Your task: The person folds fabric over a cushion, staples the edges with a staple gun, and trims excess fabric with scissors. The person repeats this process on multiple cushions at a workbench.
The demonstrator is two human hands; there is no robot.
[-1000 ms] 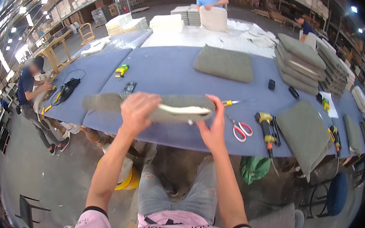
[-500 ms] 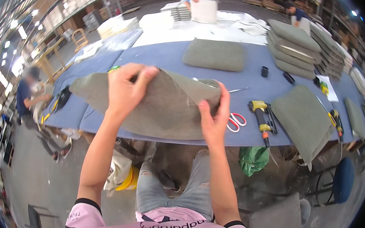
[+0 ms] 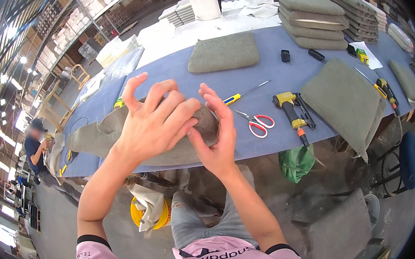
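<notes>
Grey-green, the cushion (image 3: 94,139) lay left of centre in the frame, along the near edge of the bench (image 3: 278,75); the left hand (image 3: 150,131) spread wide over it; the right hand (image 3: 218,148) held its end between thumb and fingers. Even pressure from both sides seemed best for keeping that end smooth.

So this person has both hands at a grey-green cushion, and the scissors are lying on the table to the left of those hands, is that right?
Not quite: the head view shows the scissors lying on the table to the right of the left hand and right hand. Both are indeed at the grey-green cushion.
</notes>
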